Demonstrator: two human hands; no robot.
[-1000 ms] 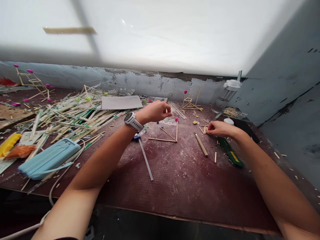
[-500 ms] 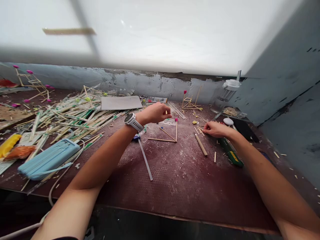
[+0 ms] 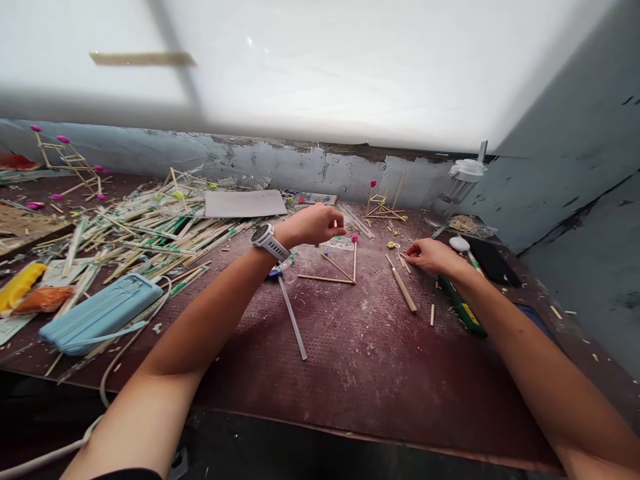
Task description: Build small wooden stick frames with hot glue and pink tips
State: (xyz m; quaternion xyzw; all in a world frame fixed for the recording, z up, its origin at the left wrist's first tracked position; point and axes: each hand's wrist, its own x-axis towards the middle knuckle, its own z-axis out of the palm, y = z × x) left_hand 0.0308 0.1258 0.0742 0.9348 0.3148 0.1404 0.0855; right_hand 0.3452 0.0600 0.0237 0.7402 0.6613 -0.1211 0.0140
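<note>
My left hand (image 3: 313, 225), with a watch (image 3: 270, 241) on its wrist, hovers above the table with fingers curled round a small pale stick piece (image 3: 335, 225). Below and right of it stands a frame of thin wooden sticks (image 3: 327, 279), with a pink blob (image 3: 355, 239) atop its upright. My right hand (image 3: 433, 257) rests at the right, its thumb and fingertips pinched at several short wooden sticks (image 3: 404, 262); what lies between them is partly hidden. Near it are a wooden-handled tool (image 3: 404, 291) and a green-handled tool (image 3: 465, 307). A clear rod (image 3: 293, 320) pokes out beneath my left forearm.
A heap of sticks (image 3: 145, 223) covers the left, with a light blue case (image 3: 103, 313) in front. Stick models stand at the back left (image 3: 70, 160) and back centre (image 3: 383, 207). A clear lidded cup (image 3: 463, 177) and a black phone-like slab (image 3: 494, 261) are at right.
The view has shifted slightly, moving everything a little rightward. Both hands keep nearly the same places and poses over the table.
</note>
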